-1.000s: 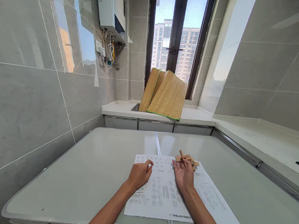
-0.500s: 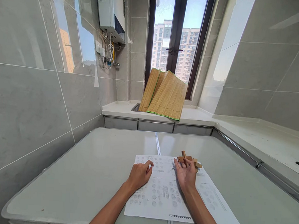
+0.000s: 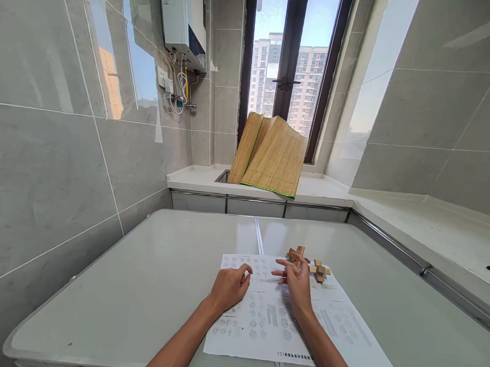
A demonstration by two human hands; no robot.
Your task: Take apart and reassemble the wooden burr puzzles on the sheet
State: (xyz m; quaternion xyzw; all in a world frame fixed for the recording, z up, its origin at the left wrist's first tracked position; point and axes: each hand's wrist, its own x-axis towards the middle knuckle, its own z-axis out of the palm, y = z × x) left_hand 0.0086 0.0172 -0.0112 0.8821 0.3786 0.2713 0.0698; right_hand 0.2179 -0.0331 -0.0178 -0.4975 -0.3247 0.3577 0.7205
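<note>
My left hand (image 3: 230, 284) rests on the left part of a printed paper sheet (image 3: 259, 338), its fingers loosely curled and nothing visible in them. My right hand (image 3: 297, 282) is over the upper middle of the sheet, fingers spread and pointing left. Just behind its fingers is a reddish-brown wooden cross-shaped piece (image 3: 300, 250), partly hidden by them; whether they touch it I cannot tell. To the right of this hand, a lighter wooden cross of interlocked bars (image 3: 319, 271) lies at the sheet's upper edge. Small diagrams and text cover the sheet.
Beneath the sheet is a glossy pale folding table (image 3: 137, 288) with a centre seam. A white ledge (image 3: 199, 176) at the back holds a bamboo mat (image 3: 276, 158) leaning against the window. A counter (image 3: 443, 231) runs along the right, and a tiled wall borders the left.
My right hand has turned from palm up and moved slightly left, its fingers now spread sideways. The reddish-brown wooden piece has shifted and turned, and the lighter cross is more exposed. My left hand stays put.
</note>
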